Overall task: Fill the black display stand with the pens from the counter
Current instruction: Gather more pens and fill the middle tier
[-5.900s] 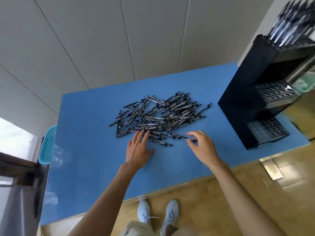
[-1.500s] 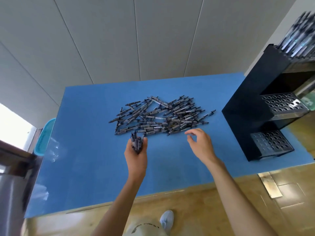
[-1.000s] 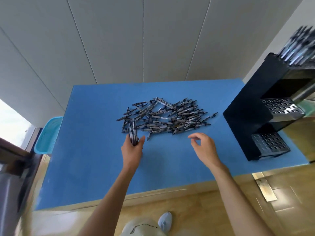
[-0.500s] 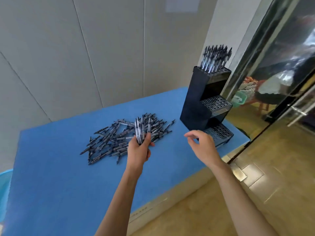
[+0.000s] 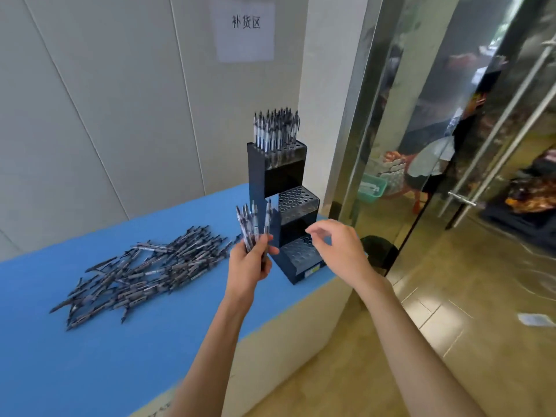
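The left hand (image 5: 247,266) gripped a fanned bunch of grey-black pens (image 5: 252,225), tips up. The right hand (image 5: 340,251) hovered at three o'clock, fingers loosely curled, holding nothing. The black stepped plastic display stand (image 5: 279,206) (top tier filled) stood just behind; loose pens (image 5: 144,269) lay at nine o'clock on the blue surface (image 5: 90,356).

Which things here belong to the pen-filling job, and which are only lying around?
Belong to the job:
- black display stand, top tier full
- bunch of pens held in the left hand
- pile of pens on the blue counter
- right hand, holding nothing

Lying around:
- paper sign on the wall
- green basket behind the glass door
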